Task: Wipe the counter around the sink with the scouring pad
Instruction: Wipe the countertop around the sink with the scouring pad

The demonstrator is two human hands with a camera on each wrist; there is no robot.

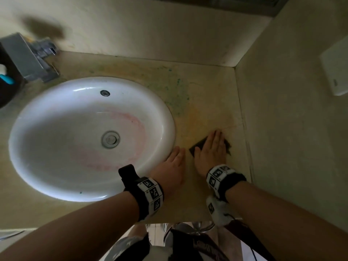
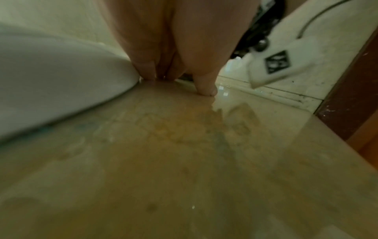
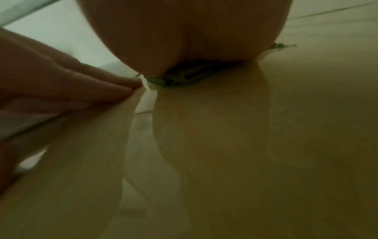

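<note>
A dark green scouring pad (image 1: 198,145) lies flat on the beige counter (image 1: 207,102) to the right of the white oval sink (image 1: 56,166). My right hand (image 1: 212,153) presses on it with straight fingers, and the pad's corners stick out on both sides. The pad's edge (image 3: 184,79) shows under the palm in the right wrist view. My left hand (image 1: 172,164) lies flat on the counter against the sink rim, fingers straight, holding nothing. Its fingertips (image 2: 206,90) touch the wet counter beside the sink rim (image 2: 61,80).
Green and yellow stains (image 1: 175,97) mark the counter beyond the pad. A wall (image 1: 291,129) closes the right side and another the back. A grey holder (image 1: 24,57) and a dark container stand at the far left. The counter's front edge (image 1: 178,221) is close to my wrists.
</note>
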